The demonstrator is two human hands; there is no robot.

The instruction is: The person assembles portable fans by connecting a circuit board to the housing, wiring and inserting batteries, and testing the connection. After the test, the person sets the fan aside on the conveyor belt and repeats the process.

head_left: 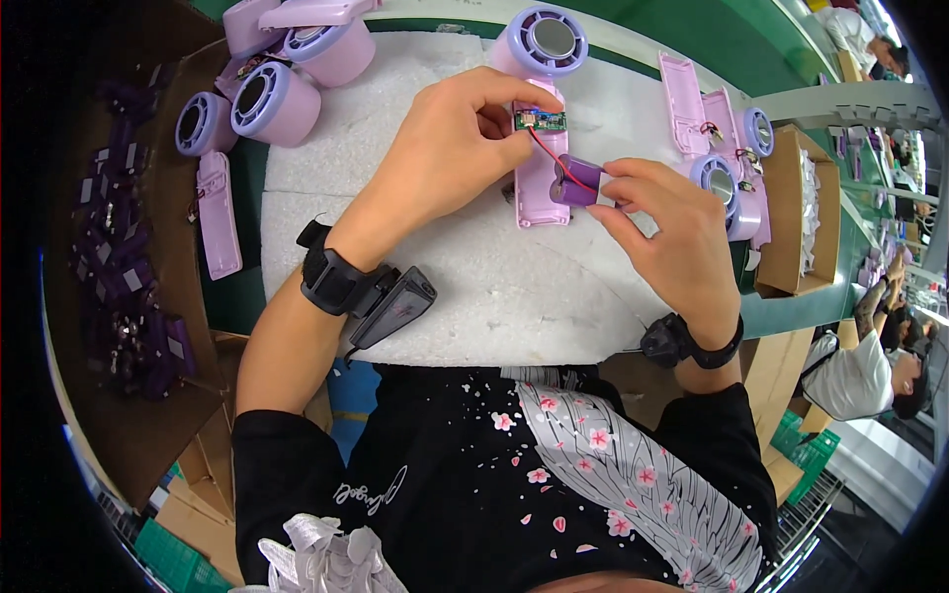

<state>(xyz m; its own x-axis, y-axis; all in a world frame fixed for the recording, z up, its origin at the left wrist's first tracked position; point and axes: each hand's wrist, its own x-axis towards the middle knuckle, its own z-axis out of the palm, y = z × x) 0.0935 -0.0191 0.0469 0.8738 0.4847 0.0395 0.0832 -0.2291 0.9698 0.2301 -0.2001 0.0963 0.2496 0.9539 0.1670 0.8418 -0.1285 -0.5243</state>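
A pink and lilac handheld fan [541, 42] lies on the white foam sheet, its round head at the far end and its long handle shell [540, 203] pointing toward me. My left hand [450, 148] is closed at the handle, index finger and thumb at opposite edges of a small green circuit board [540, 121] in the shell. A red wire [551, 156] runs from the board to a purple battery pack [575, 184]. Thumb and fingertips of my right hand [672, 217] pinch that pack at its right end, over the shell's near part.
Several pink fans [277, 104] and a loose handle cover [217, 215] lie at the left. A carton [158, 296] there holds many purple batteries. At the right are more fan parts [682, 104] and a carton [786, 212] of white pieces. Other people work beyond.
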